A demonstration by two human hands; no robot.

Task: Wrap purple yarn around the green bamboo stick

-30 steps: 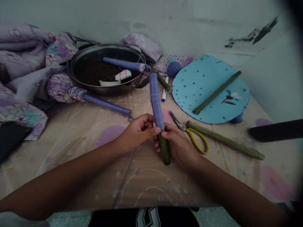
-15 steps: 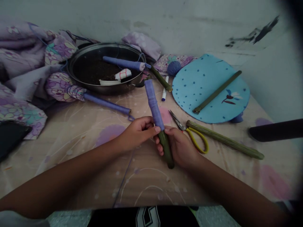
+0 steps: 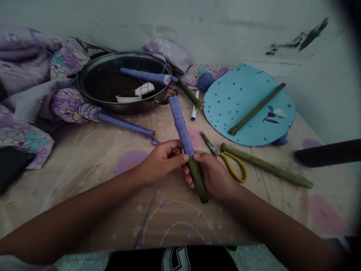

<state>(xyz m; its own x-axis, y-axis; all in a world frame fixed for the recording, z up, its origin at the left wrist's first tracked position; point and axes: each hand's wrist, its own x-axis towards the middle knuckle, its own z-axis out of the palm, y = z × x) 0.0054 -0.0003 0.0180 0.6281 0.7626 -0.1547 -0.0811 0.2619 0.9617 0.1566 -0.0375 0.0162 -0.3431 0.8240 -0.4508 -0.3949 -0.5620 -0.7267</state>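
Note:
I hold a green stick (image 3: 198, 182) whose upper part is wound in purple yarn (image 3: 180, 124). My right hand (image 3: 214, 175) is wrapped round the bare green lower part. My left hand (image 3: 162, 158) pinches the stick at the lower edge of the yarn winding, fingers closed. A thin purple yarn strand (image 3: 146, 218) runs down from my left hand toward the table's near edge. The stick tilts up and to the left over the table.
A round metal pan (image 3: 93, 88) holds a yarn-wrapped stick (image 3: 145, 76) and a small white bundle. Yellow-handled scissors (image 3: 234, 165), a bare green stick (image 3: 265, 165), a blue round board (image 3: 248, 105) with another stick, a marker (image 3: 194, 107), a yarn ball and floral cloth (image 3: 28, 94) surround me.
The stick's yarn-wound top has swung to the left and its green bottom end to the right. Both hands keep their hold in nearly the same place.

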